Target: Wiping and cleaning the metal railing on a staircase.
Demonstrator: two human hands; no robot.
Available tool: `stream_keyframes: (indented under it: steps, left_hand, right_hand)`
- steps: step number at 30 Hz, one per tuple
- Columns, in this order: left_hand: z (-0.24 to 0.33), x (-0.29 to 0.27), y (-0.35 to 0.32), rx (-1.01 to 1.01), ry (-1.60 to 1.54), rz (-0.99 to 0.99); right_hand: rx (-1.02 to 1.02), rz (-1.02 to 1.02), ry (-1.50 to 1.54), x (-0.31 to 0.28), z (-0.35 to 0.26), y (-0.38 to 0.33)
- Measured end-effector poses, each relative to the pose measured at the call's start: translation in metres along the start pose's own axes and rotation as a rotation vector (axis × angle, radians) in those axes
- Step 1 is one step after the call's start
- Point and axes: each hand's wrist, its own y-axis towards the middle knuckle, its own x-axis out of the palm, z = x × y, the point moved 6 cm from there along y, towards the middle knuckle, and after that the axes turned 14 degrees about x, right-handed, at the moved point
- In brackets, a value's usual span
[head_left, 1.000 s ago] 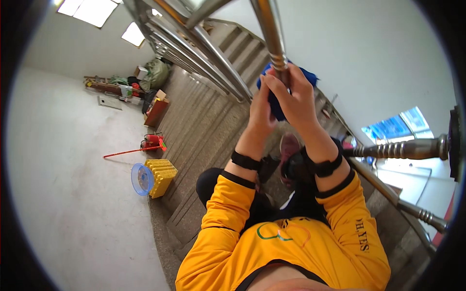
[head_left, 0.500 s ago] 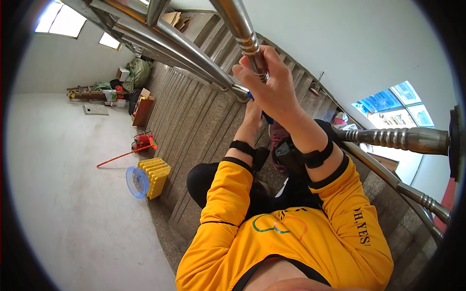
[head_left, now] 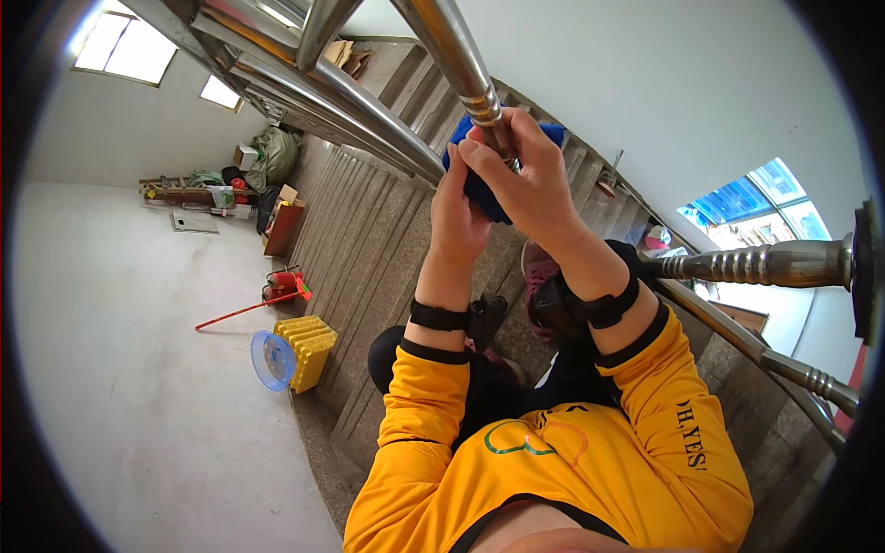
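A shiny steel baluster [head_left: 449, 51] with ringed mouldings slants down from the top of the view. A blue cloth [head_left: 489, 200] is bunched behind and around its lower end. My left hand [head_left: 458, 210] is closed on the cloth at the post's left side, thumb up near the metal. From the right, my right hand [head_left: 535, 180] curls round the same spot, its thumb lying across the front of the post. Cloth shows between the two hands and past the right hand's knuckles; the right fingertips are hidden behind the post.
Steel handrails [head_left: 369, 101] run at upper left, and another ringed post [head_left: 765, 265] juts in at right. Stone steps [head_left: 355, 212] lie beneath me. Down on the pale floor are a yellow crate-like stand [head_left: 309, 350], a blue basin [head_left: 273, 360], a red-handled tool [head_left: 244, 311] and red extinguishers [head_left: 281, 284].
My left hand has risen from low beside the rail to the post, bringing the blue cloth up into view. The right hand has stayed at the post and closed in round it.
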Motion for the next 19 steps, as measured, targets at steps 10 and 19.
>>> stream_keyframes:
  steps: [10,19]
  left_hand:
    - [0.076,-0.013,0.009,0.274,0.019,0.107]
    - [0.134,-0.029,0.037,0.638,0.637,0.406]
  right_hand:
    - [0.076,-0.051,0.043,-0.001,0.0,0.001]
    - [0.043,-0.064,-0.027,0.001,0.002,0.002]
